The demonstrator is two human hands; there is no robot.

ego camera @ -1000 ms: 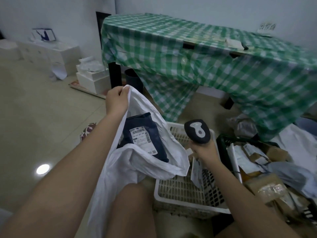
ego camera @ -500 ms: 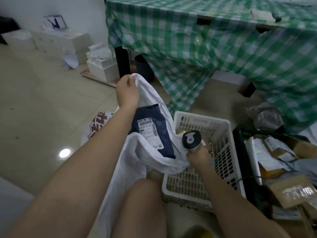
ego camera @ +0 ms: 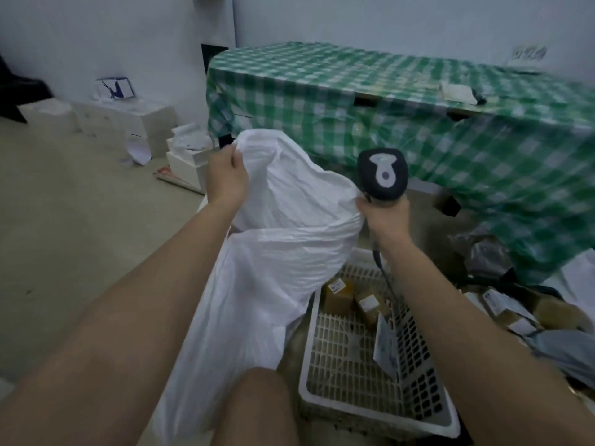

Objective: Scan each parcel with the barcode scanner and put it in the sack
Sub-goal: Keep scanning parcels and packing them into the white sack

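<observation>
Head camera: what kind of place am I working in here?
Probably a home room used for packing parcels: a table under a green checked cloth, labelled parcels in a white floor basket, and white boxes stacked along the wall.

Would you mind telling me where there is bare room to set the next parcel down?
The near half of the white basket is bare, below the two brown boxes at its far end. The tiled floor left of the sack is open too. To the basket's right, the parcel pile is crowded.
</observation>
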